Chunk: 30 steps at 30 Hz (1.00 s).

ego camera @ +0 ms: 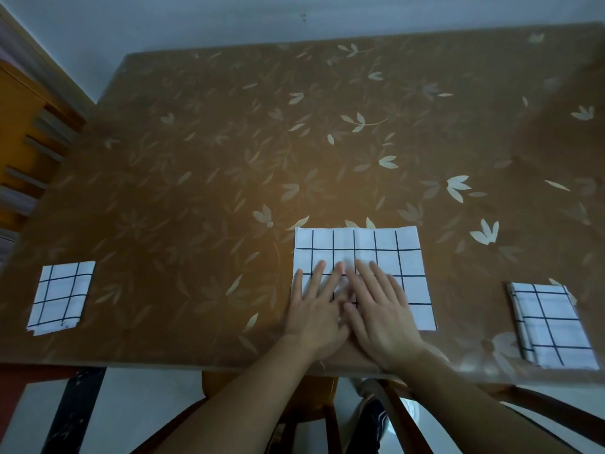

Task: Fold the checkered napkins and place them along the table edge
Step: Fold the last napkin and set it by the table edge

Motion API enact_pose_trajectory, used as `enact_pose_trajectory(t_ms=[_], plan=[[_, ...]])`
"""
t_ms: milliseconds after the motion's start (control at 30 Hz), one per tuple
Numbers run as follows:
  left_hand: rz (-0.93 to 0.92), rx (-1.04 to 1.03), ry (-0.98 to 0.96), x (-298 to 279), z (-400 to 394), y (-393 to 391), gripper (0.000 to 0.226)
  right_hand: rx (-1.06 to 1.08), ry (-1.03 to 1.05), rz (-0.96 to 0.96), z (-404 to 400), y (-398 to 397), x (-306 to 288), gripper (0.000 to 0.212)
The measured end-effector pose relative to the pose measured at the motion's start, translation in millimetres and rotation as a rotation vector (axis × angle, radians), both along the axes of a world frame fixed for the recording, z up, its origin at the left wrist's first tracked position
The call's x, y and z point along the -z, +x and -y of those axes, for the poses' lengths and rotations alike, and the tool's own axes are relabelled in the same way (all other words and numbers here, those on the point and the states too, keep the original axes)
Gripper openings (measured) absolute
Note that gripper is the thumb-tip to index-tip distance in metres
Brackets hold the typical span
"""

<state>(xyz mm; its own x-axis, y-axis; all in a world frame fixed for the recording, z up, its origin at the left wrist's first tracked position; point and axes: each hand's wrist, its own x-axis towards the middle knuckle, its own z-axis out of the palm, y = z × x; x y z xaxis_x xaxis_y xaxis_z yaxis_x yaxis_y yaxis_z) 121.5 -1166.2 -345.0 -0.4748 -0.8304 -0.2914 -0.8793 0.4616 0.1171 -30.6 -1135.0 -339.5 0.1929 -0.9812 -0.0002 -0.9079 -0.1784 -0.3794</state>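
A white napkin with a dark grid lies flat near the table's front edge, at the middle. My left hand and my right hand both rest palm-down on its near left part, fingers spread, thumbs overlapping; neither grips anything. A smaller folded checkered napkin lies at the front left of the table. A second folded checkered napkin, several layers thick, lies at the front right, close to the edge.
The table wears a brown cloth with pale leaf prints under a clear cover. A wooden chair stands at the left side. Below the front edge I see chair parts and a pale floor.
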Motion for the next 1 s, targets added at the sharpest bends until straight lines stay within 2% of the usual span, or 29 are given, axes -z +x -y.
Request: enact_pose_trajectory(t_ms=[133, 300, 433, 500, 600, 667, 867, 1000], plan=[[-0.028, -0.013, -0.007, 2.3, 0.3, 1.6, 0.063, 0.068, 0.095, -0.198, 0.4, -27.5, 14.3, 0.064], [-0.042, -0.02, 0.004, 2.1, 3.5, 12.8, 0.066, 0.087, 0.205, -0.287, -4.1, -70.2, 6.7, 0.068], [0.004, -0.137, 0.009, -0.3, 10.6, 35.4, 0.072, 0.07, 0.24, -0.298, -3.4, -73.4, 4.5, 0.067], [-0.03, -0.191, -0.036, -5.5, 14.1, 21.9, 0.07, 0.071, 0.234, -0.299, -3.0, -72.1, 4.5, 0.066], [-0.187, -0.078, -0.032, -12.1, 11.4, -35.7, 0.065, 0.06, 0.24, -0.303, -3.5, -72.7, 5.2, 0.066], [-0.228, -0.035, 0.0, -9.7, 7.7, -65.1, 0.061, 0.059, 0.235, -0.299, -3.0, -72.8, 5.8, 0.067], [-0.083, -0.112, -0.052, 8.7, 18.5, -34.3, 0.064, 0.069, 0.192, -0.276, -3.3, -72.5, 6.7, 0.065], [-0.079, -0.118, -0.081, 9.5, 19.2, -29.1, 0.063, 0.106, 0.097, -0.231, 11.8, -64.6, -5.7, 0.065]])
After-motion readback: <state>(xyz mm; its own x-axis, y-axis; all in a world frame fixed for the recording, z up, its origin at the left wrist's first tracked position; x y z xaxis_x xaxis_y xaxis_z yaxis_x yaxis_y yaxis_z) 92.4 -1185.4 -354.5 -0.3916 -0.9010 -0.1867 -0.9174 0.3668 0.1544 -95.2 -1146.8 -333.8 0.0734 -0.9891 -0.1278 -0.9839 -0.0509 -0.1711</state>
